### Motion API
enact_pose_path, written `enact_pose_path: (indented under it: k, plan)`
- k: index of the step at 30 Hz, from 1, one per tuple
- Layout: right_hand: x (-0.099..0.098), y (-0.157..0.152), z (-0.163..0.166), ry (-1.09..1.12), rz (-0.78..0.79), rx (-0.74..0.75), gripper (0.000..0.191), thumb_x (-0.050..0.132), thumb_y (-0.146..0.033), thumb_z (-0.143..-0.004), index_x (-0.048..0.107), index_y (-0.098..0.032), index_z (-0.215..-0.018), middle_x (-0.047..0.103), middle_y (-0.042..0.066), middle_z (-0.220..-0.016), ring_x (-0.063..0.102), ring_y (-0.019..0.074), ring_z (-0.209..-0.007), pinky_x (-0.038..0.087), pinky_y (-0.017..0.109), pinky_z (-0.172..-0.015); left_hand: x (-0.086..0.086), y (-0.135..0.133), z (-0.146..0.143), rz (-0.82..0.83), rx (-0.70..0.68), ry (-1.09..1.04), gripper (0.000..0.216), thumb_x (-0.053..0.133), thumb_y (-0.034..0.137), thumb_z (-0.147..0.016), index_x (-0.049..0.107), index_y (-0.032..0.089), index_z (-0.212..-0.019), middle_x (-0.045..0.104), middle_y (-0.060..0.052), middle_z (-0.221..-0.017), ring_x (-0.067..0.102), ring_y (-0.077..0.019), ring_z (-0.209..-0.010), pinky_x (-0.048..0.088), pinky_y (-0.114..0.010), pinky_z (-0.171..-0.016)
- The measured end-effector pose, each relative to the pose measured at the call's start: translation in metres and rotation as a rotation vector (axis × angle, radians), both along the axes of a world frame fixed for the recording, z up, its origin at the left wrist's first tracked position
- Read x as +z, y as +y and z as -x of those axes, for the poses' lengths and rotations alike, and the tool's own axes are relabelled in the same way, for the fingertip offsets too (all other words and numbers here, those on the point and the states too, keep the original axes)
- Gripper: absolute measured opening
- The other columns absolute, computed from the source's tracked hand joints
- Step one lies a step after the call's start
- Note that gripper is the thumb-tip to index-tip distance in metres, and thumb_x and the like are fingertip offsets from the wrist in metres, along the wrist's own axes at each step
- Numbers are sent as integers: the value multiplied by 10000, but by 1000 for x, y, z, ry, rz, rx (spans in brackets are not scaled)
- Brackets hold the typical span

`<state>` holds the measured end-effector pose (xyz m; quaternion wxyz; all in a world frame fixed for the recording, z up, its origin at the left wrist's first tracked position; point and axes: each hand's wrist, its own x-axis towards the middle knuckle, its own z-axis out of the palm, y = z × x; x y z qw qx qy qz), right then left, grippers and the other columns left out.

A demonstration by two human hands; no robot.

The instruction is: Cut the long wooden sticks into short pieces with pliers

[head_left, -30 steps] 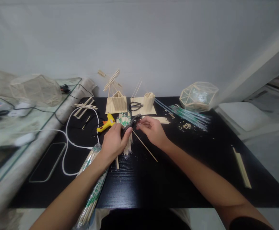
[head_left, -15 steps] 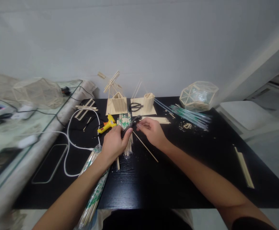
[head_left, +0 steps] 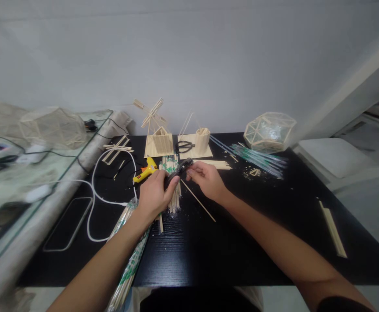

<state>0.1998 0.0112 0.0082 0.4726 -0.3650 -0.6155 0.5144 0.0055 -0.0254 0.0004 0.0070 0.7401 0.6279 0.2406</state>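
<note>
In the head view, your left hand grips one black tool over the desk. Your right hand's fingers bend beside its tip; their hold can't be told. Nearby: one glue gun, two wooden models.

Black tool partly hidden

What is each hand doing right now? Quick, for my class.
Left hand: closed, holding a black hand tool.
Right hand: fingers curled near the tool's far end; whether they hold anything cannot be told.
</note>
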Motion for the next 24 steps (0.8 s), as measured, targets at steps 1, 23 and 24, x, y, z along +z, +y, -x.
enact_pose_path:
  k: [1, 23, 24]
  plan:
    - [0, 0, 0, -6, -7, 5, 267, 689, -448, -885, 634, -196, -819, 670, 24, -729, 656, 179, -730, 549, 340, -762, 0, 0, 0, 2, -9, -8, 442, 365, 567, -1015, 603, 201, -945, 662, -83, -882, 640, -255, -835, 439, -335, -714]
    - [0, -3, -2, -119, -163, 12, 328, 549, -378, -981, 571, -194, -710, 581, 15, -688, 541, 154, -667, 438, 289, -671, 6, -2, -2, 50, -79, -48, 455, 339, 547, -1031, 606, 197, -917, 619, -83, -892, 615, -247, -854, 455, -344, -763]
    - [0, -3, -2, -112, -165, 8, 324, 548, -373, -979, 571, -192, -711, 577, 12, -684, 535, 151, -658, 435, 287, -664, 6, -2, -3, 54, -76, -42, 456, 336, 546, -1033, 605, 199, -911, 619, -81, -889, 614, -244, -848, 451, -342, -759]
